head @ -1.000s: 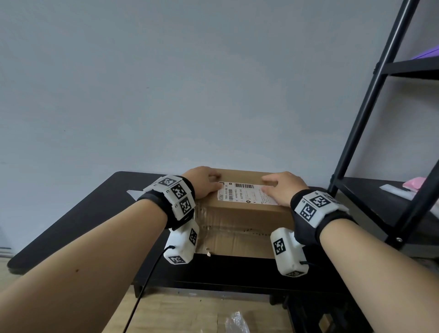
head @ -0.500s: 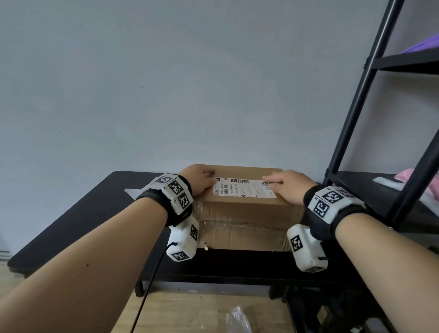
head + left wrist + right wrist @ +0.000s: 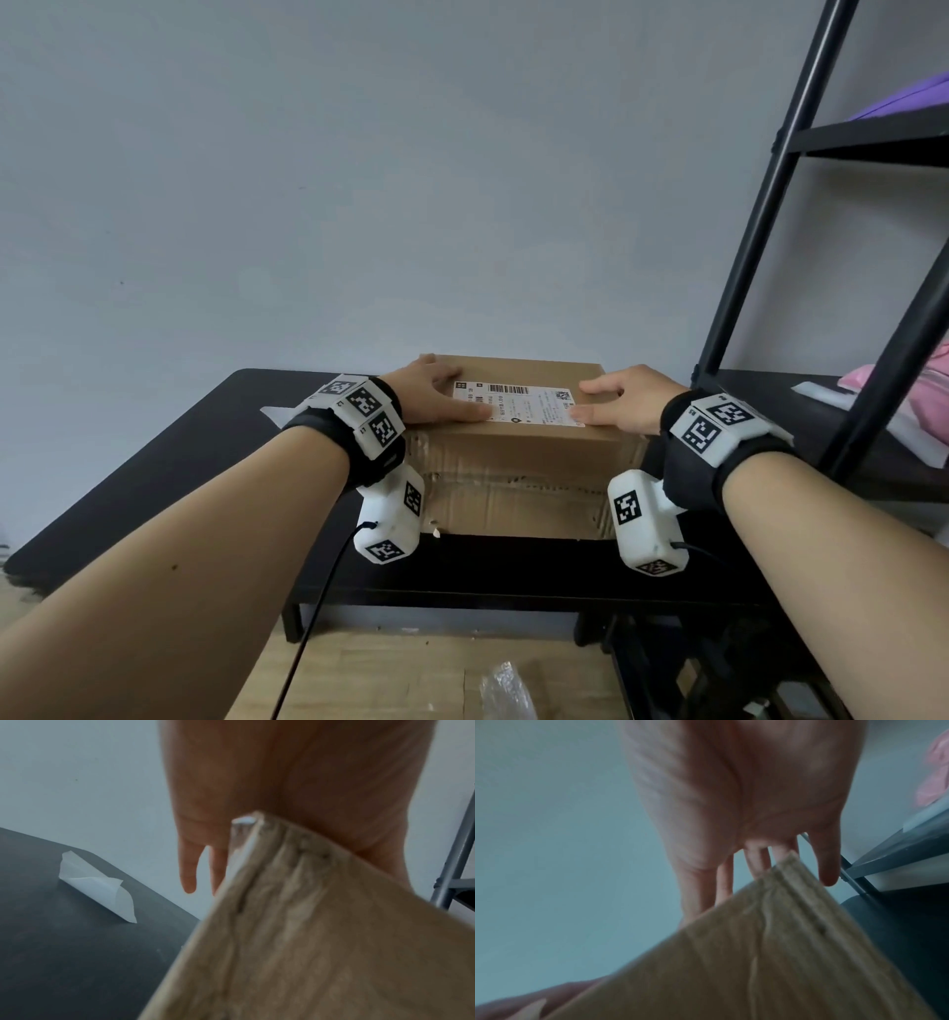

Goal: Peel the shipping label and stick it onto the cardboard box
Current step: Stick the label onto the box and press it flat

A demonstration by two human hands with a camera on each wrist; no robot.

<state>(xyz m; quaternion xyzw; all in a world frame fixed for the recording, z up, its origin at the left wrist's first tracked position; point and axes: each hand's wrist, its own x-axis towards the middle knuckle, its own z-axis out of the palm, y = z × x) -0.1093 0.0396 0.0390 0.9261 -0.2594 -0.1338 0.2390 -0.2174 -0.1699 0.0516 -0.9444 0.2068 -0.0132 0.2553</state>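
Two hands lie flat on top of the cardboard box [image 3: 518,462], which sits on the black table [image 3: 154,462] against the wall. The left hand [image 3: 436,393] rests on the left end of the shipping label [image 3: 516,406], fingers straight and gripping nothing, the thumb along the label's near edge. The right hand [image 3: 624,406] presses the right end the same way, fingers extended and relaxed. The label lies face up on the box's top panel, close to the front edge, and looks fully laid down.

By the look of it, the sticking is nearly done and only the smoothing remains. The likely faults are a trapped bubble or crease if the middle goes unpressed, or a lifting corner near the front edge, where the cardboard looks worn and rippled. Pushing hard could also slide the box on the smooth table.

On the table to the left lies the curled white backing sheet [image 3: 97,884], well apart from the box. A black shelf frame [image 3: 760,231] stands close on the right, crowding the right arm somewhat.
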